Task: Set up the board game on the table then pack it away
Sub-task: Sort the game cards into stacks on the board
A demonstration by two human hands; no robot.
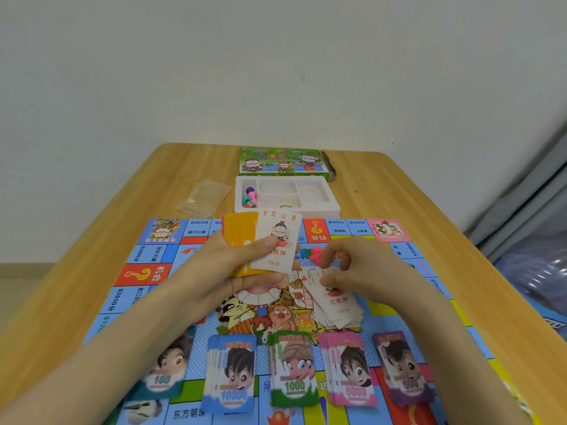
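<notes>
Wood table (383, 185) with the board (144, 256) spread across the middle and lower frame. Left hand (245, 265) grips a deck (276, 243) just above centre, orange-backed cards underneath and a white one on top, thumb clamped across its face. Right hand (362, 265) sits right of centre with fingers curled, pinching the top card (337, 294) of a messy white pile (340, 314) lying on the board. Some pink pieces (316, 254) are right by its fingertips, too blurry to say more. Along the bottom are five money stacks: 100 (164, 372), 10000 (233, 375), 1000 (294, 369), 5000 (349, 372) and 500 (402, 369). Top centre has the white tray (333, 207) touching the board's far edge, pawns (250, 196) in its left slot, the green box (282, 162) behind it, and a clear bag (204, 197) to its left.
</notes>
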